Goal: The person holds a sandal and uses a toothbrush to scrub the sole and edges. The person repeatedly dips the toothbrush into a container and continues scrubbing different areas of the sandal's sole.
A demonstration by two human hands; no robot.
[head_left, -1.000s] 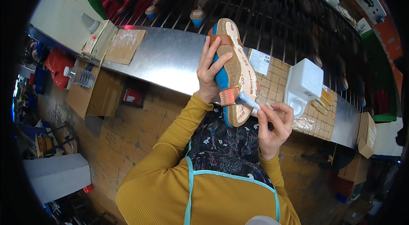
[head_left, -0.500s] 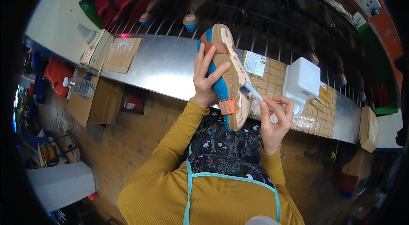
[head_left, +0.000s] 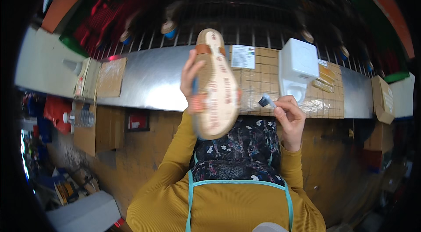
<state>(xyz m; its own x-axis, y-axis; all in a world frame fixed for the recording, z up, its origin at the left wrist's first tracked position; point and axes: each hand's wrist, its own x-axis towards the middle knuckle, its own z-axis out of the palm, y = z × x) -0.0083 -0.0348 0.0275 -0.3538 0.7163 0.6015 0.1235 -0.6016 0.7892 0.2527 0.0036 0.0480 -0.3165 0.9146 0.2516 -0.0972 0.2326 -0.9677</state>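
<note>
A sandal (head_left: 218,96) is held up over the bench edge by my left hand (head_left: 190,76), its pale underside turned toward me. Brown straps wrap its sides, and a bit of blue shows at the left edge. My fingers grip it from the left; the sandal is slightly blurred. In my right hand (head_left: 290,118) is a small brush (head_left: 267,100) with a light handle and dark bristles, pinched between thumb and fingers. The brush is to the right of the sandal, apart from it.
A metal bench (head_left: 153,78) carries a cardboard sheet (head_left: 258,82) with a printed card (head_left: 243,57), a white dispenser (head_left: 300,63) and yellowish strips (head_left: 324,78). Behind it runs a dark rack of bars with several shoes. Cardboard boxes (head_left: 382,99) stand at the right and below left.
The brush has come away from the sandal and hangs apart at the right. My left hand has shifted left and turned the sandal so its underside faces me more fully.
</note>
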